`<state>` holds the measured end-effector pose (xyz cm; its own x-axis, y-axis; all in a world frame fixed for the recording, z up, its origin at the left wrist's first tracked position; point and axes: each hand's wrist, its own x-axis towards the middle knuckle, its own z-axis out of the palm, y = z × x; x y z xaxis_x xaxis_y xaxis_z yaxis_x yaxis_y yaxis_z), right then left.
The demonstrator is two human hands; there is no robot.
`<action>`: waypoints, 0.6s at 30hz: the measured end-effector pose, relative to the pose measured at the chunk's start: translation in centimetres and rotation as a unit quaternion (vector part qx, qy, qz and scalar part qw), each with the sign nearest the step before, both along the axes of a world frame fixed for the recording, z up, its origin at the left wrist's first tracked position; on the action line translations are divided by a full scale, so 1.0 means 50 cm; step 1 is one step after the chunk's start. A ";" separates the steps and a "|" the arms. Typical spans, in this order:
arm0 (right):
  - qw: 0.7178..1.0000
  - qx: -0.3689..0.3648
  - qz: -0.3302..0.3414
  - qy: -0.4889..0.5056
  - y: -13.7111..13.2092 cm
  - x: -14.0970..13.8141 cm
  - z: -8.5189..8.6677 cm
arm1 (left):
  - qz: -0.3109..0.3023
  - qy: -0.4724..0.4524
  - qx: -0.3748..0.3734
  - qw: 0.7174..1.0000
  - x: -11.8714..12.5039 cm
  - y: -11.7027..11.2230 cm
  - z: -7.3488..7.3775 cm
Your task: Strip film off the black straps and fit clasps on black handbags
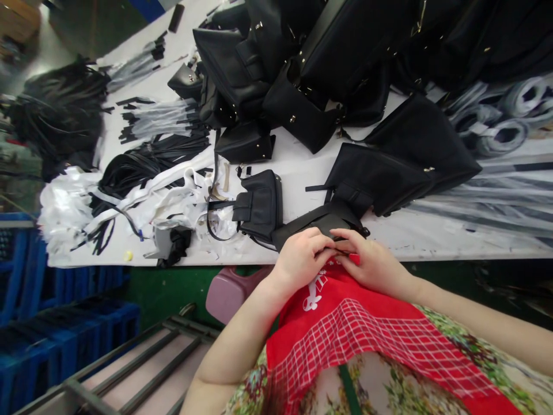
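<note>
At the table's front edge, against the red apron (345, 311), my left hand (305, 256) and my right hand (371, 262) meet with bent fingers closed on the near edge of a black bag (319, 218). The fingers cover the part they grip, so its detail is hidden. Just left of it lies a small black bag (263, 204) with a flap and a thin strap. Touching it behind and to the right is a larger black bag (375, 173) with a small metal fitting.
Black bags (276, 63) are heaped across the back of the white table (432, 245). On the left lie black straps (142, 164), plastic-wrapped strips (164, 118) and crumpled white wrapping (69, 213). Wrapped rolls (503, 135) sit at right. A pink stool (228, 294) stands below the edge.
</note>
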<state>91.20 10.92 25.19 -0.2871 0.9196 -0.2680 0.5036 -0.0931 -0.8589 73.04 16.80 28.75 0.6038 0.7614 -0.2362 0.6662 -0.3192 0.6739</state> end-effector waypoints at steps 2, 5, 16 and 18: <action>0.998 0.026 0.030 -0.053 0.000 0.000 0.001 | -0.052 0.013 0.000 0.999 -0.002 0.011 0.002; 0.995 0.039 0.043 -0.086 0.001 0.000 0.003 | -0.097 0.019 0.002 0.995 0.000 0.025 0.002; 1.000 0.006 -0.023 -0.009 0.001 -0.003 0.012 | 0.017 -0.050 0.026 0.998 0.002 0.004 -0.017; 0.998 -0.018 -0.043 0.031 0.002 -0.006 0.013 | 0.014 -0.033 0.043 0.998 0.001 -0.002 -0.017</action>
